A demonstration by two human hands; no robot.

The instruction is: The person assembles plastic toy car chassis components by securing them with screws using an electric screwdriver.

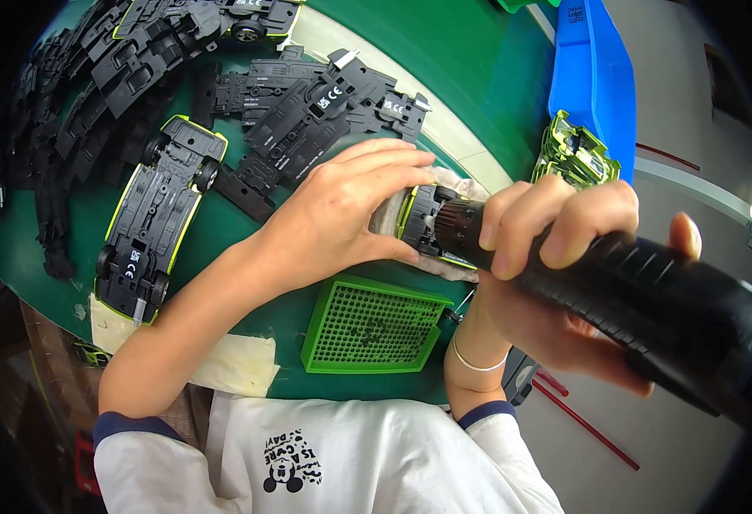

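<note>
A black, ribbed, cylindrical power screwdriver [650, 291] was held nearest the camera, its nose directed at the upturned black underside of a lime-edged toy car [423, 210].

Below the car, a shallow, rectangular green plastic tray [313, 332] with a grid of round holes was set on the dark green tabletop [470, 51]; small dark pieces [376, 332] were gathered toward its middle. Beyond the right hand [556, 248], a long blue plastic bin [597, 73] was placed, with a heap of shiny lime-green shells [575, 154] at its near end; whether all of them were contained in it could not be told from this angle.

The screwdriver was gripped by the right hand, its fingers wrapped around the barrel. The left hand [350, 197] was partly curled, and the car, on crumpled greyish padding [457, 182], was grasped between its thumb and fingers.

One screwdriver, one tray and one bin were counted. A second lime-edged car [158, 214] was laid wheels-up left of the left forearm, and part of a third [252, 17] was seen at the upper edge. Many flat black plastic chassis plates [303, 120] were piled, overlapping, beyond the left hand.
</note>
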